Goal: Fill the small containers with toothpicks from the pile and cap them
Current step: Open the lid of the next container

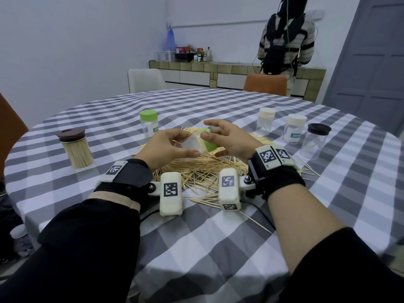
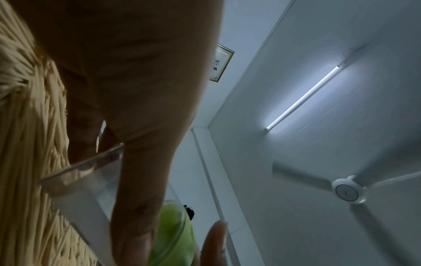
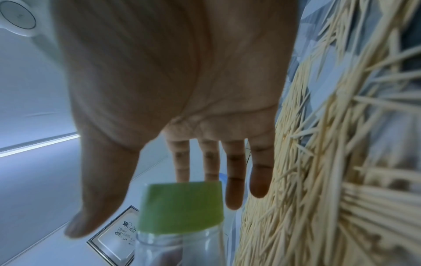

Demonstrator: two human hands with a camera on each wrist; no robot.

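Your left hand (image 1: 162,147) is wrapped round the clear container (image 1: 193,145), holding it tipped sideways just above the toothpick pile (image 1: 203,169) in the middle of the table (image 1: 218,237). Your right hand (image 1: 231,138) is spread wide at the green cap (image 1: 209,141), not gripping it yet. That thin plastic looks light and slick, so I'd keep hold of the body and take the cap by its sides.
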